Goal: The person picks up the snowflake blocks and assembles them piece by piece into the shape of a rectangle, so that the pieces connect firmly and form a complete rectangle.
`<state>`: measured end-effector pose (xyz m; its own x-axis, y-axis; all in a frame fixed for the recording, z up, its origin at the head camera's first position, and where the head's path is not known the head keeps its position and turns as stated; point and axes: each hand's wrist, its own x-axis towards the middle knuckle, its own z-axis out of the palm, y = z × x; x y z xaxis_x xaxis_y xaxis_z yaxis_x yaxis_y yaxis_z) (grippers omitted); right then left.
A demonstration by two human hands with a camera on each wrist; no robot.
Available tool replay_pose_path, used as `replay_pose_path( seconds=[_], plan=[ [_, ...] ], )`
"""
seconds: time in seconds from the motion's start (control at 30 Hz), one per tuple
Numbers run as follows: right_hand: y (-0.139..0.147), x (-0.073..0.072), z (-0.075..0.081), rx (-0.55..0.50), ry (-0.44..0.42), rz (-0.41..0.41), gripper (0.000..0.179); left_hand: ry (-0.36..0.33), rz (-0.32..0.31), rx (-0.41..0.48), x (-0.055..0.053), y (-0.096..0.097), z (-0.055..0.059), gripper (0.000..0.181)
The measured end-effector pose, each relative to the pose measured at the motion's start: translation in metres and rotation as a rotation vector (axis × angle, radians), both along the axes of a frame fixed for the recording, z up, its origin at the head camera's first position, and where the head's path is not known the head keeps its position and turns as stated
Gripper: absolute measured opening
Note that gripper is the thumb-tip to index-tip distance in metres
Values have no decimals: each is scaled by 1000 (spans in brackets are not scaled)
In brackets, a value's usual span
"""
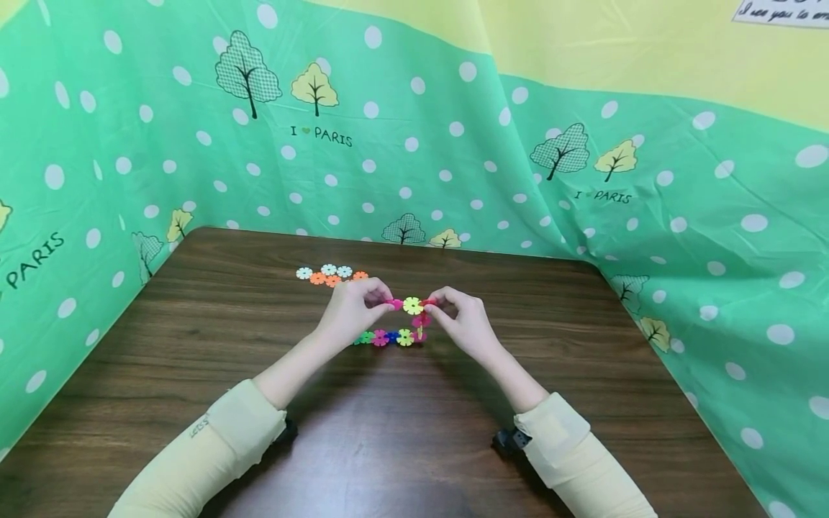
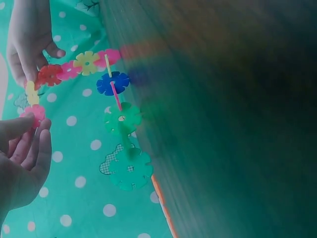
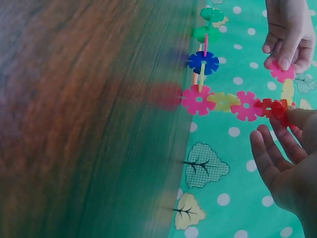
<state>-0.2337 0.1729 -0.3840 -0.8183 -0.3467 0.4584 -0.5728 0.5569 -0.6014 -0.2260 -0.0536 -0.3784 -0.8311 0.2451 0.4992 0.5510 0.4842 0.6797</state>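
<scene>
A chain of notched plastic snowflake discs in pink, yellow, red, blue and green is bent into an open-sided shape. My left hand (image 1: 350, 308) pinches the pink disc (image 2: 33, 115) at one end of it. Thumb and fingers of my right hand (image 1: 465, 322) hold a red disc (image 3: 271, 107) at the corner. Between the two hands a yellow disc (image 1: 412, 306) joins on. From the red corner a side of pink and yellow discs runs down to a row with a blue disc (image 2: 113, 84) and green discs (image 2: 123, 118). In the head view my left hand partly hides that row.
Loose white discs (image 1: 329, 270) and orange discs (image 1: 317, 278) lie on the brown wooden table (image 1: 246, 302) behind my left hand. A green dotted curtain (image 1: 363, 165) hangs around the table's far and side edges.
</scene>
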Motion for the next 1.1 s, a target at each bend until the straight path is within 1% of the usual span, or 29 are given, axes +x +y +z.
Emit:
replay_pose_path(
  seconds=[0.17,0.3,0.5,0.57,0.67,0.9,1.1],
  plan=[
    [0,0,0,-6,6,18,9,15,-22,2,-1,2,0,11],
    [1,0,-2,-19,2,43,11,19,-21,-3,0,3,1,11],
    [1,1,-2,7,33,73,27,-1,-15,-11,0,3,1,11],
    [0,2,-1,10,31,79,31,3,-17,-7,0,4,1,11],
    [-2,2,0,5,7,84,34,18,-22,0,0,5,1,12],
    [-5,4,1,-35,-54,93,31,72,-51,15,0,7,0,11],
    [-6,2,-1,-61,-73,100,29,81,-63,11,0,8,1,10]
  ],
)
